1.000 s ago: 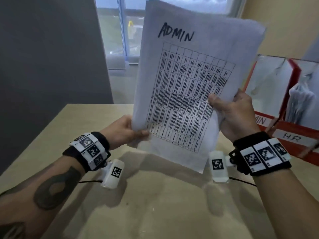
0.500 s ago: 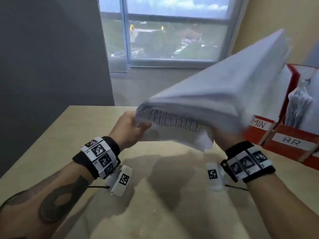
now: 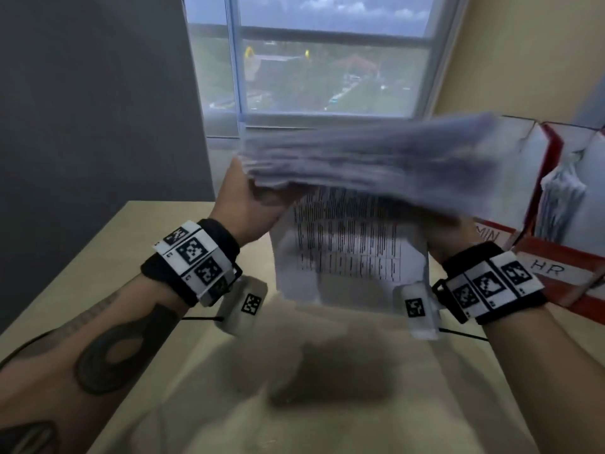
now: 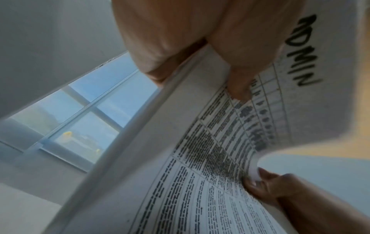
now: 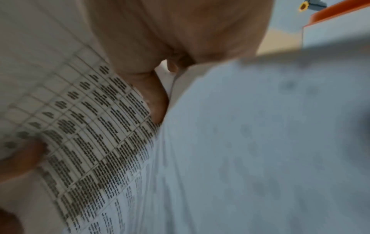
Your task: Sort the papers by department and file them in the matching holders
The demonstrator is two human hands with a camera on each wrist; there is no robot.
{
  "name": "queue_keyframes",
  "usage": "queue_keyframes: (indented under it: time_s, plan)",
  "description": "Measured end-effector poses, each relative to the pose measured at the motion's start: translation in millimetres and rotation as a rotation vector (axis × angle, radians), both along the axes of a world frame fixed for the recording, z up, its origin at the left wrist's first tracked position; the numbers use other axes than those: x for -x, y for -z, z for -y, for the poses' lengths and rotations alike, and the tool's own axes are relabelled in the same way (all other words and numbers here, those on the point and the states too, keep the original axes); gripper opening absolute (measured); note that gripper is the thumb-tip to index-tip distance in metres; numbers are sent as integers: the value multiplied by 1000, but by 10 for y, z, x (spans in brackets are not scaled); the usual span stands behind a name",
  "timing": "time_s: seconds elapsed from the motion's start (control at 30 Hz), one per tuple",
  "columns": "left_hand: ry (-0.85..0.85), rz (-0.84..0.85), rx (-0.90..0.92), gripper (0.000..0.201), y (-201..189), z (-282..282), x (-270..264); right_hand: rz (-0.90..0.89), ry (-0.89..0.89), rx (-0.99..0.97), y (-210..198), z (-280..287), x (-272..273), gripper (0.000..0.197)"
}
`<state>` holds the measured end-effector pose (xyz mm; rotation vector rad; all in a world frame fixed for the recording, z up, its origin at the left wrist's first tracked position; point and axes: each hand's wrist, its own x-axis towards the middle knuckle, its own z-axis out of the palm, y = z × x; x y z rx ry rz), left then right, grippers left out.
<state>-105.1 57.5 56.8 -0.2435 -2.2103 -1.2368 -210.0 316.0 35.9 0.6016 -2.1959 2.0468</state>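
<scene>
papers point(image 3: 370, 165) held flat-ish, long axis l-r; both hands point(image 3: 248, 198) pinching edges.

Light wooden table point(image 3: 137, 417), red file holders point(image 3: 556, 257) at its right edge

Left forearm point(image 3: 98, 348) bare, with a dark tattoo of a pointed oval ring and a second dark patch at 7 o'clock of it near the frame edge. Black fabric wristband on the left wrist point(image 3: 193, 260) carries a row of white square tiles printed with black fiducial codes; a small white camera block point(image 3: 244, 304) with one code hangs at 5 o'clock of it, trailing a thin black cable. Matching black coded band on the right wrist point(image 3: 491, 285), its white tagged block point(image 3: 417, 309) at 9 o'clock, also cabled.
</scene>
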Motion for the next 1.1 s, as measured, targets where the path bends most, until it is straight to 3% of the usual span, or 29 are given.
queue_keyframes:
  time_s: [0.1,0.17,0.23,0.37,0.5,0.77,0.9,0.97,1.1]
  plan:
    - [-178,-34,-179,20,-43,-75,79,-64,63,-112,-42,64,-23,45]
    - [-301,13,-219,36,4,-117,137,-88,21,-174,-46,109,-47,40]
    - [-329,28,-266,30,-27,-207,133,-122,23,-196,-74,162,-59,40]
    - [-247,-35,-333,16,-203,-250,115,-165,17,-24,-229,198,-70,45]
    - [-45,-48,-452,25,-178,-197,60,-152,-10,76,-216,180,-57,44]
    - [-4,3,-539,40,-154,-222,132,-220,-11,96,-295,264,-98,29]
    - [-15,-6,-551,23,-303,-184,125,-243,14,69,-408,202,-83,35]
    - [-45,-60,-559,21,-456,-195,136,-340,90,57,-556,193,-97,51]
    - [-143,-114,-566,55,-661,-268,247,-705,215,-21,-833,265,-179,80]
